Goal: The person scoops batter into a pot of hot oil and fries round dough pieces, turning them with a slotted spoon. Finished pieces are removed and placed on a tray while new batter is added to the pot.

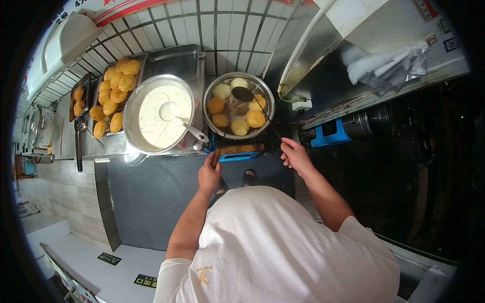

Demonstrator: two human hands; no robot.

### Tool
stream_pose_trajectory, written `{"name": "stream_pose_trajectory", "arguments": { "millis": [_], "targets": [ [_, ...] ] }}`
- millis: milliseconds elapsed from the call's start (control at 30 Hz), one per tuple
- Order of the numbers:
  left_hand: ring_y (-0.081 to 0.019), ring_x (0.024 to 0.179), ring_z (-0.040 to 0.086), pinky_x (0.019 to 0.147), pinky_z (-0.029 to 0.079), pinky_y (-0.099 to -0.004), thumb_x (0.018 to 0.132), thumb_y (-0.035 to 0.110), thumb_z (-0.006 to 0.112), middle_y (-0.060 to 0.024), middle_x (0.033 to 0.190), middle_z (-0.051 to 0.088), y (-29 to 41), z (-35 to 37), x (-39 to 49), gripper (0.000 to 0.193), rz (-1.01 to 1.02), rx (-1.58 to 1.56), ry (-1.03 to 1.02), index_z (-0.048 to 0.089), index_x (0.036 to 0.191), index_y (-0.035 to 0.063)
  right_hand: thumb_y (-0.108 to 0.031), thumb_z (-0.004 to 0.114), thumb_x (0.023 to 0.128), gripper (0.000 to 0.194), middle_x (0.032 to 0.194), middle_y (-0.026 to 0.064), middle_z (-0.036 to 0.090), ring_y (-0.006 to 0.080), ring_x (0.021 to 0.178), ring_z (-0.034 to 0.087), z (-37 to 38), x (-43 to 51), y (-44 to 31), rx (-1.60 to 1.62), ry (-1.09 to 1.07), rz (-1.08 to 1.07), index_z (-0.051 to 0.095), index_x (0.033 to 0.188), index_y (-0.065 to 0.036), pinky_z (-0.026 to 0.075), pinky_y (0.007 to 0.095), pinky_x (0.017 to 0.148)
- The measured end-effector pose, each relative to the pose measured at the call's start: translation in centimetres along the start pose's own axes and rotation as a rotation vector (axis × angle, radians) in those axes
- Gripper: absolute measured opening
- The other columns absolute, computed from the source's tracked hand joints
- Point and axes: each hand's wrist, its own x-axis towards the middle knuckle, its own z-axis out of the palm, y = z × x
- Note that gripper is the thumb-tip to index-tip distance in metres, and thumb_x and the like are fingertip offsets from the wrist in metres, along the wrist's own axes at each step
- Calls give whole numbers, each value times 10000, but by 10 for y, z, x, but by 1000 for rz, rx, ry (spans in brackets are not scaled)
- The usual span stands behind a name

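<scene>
My right hand [297,157] grips the handle of a long dark ladle [242,94], whose round head is over the steel pot [270,91] of hot oil. Several round fried cakes [255,119] float near the pot's wall, some golden, others pale [221,91]. My left hand [209,174] is closed around a wooden tool handle [215,158] just in front of the pot. Where that tool ends is unclear; a brownish round shape [241,109] sits in the oil's middle. To the left, a large bowl [130,130] holds white batter [155,127] with a ladle [196,132] resting in it.
Golden fried cakes [118,95] are heaped on a rack tray beyond the bowl. A steel tray [172,62] lies behind it, and black tongs [79,147] overhang the counter edge. Blue plastic stools [331,134] and a white power socket [302,105] are to the right.
</scene>
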Motion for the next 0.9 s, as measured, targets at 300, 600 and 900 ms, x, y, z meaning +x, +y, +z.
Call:
{"name": "stream_pose_trajectory", "arguments": {
  "millis": [300,600,900],
  "targets": [
    [-375,954,637,824,504,-432,847,247,629,-207,1042,661,-5,5,2,489,-30,-36,-26,533,1304,102,-221,598,900,450,734,34,589,98,536,510,3,1,16,-157,-68,-44,527,1329,-104,458,248,484],
    [-378,960,632,830,500,-438,847,259,621,-209,1041,658,6,-3,-1,485,7,9,20,534,1305,123,-253,571,907,465,736,37,611,119,524,552,34,16,16,-254,-141,-23,504,1342,-104,453,268,477],
    [-374,939,639,820,510,-435,843,262,629,-201,1022,665,8,-2,-3,489,59,37,67,533,1308,145,-297,546,933,478,715,23,603,95,506,547,38,26,2,-58,-261,170,453,1353,-90,362,230,389]
  ]
}}
